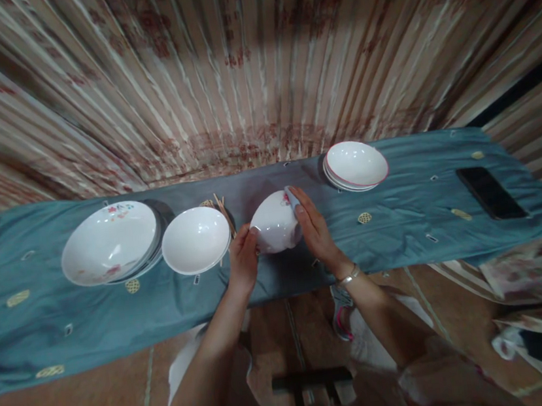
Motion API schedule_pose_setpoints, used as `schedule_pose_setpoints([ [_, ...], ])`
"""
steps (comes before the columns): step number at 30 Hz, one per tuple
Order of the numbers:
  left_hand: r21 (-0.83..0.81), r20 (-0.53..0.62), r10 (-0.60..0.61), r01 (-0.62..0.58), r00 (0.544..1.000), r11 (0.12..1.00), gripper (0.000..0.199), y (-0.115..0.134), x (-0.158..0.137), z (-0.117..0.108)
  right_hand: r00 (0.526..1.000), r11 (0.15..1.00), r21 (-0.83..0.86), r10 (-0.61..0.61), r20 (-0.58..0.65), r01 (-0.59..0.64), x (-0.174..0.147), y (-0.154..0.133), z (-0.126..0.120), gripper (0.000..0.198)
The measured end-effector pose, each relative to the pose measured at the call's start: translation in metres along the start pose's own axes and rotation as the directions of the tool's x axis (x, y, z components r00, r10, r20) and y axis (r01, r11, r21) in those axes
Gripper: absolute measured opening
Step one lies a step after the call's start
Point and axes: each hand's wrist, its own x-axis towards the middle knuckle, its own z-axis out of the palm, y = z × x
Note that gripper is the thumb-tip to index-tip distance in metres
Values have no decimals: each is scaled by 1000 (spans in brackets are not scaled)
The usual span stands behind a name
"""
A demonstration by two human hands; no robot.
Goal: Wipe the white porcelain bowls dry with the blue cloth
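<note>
Currently, bowl (274, 230) tilted between left fingers (242, 239), right fingers (309, 217).

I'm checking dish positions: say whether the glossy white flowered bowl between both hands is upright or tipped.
Tipped: the round, glossy white flowered bowl has its outer wall facing the camera, its hollow hidden.

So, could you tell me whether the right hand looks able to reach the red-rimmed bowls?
Probably yes: no object shows between the right hand and the red-rimmed bowls, though it holds a cloth against the floral bowl.
</note>
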Motion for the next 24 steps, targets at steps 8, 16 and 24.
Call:
schedule_pose_setpoints([
  [8, -63, -7, -10, 9, 1000, 998, 34, 3, 0, 3, 987, 977, 152, 156, -24, -151, -1, 5, 2, 58],
  [16, -93, -9, -26, 25, 1000, 995, 36, 7, -1, 4, 953, 937, 222, 293, -81, -269, -3, 11, 11, 59],
  [24, -63, -19, -16, 15, 1000, 998, 38, 5, -2, 3, 951, 953, 73, 300, -74, -295, -5, 18, 11, 64],
])
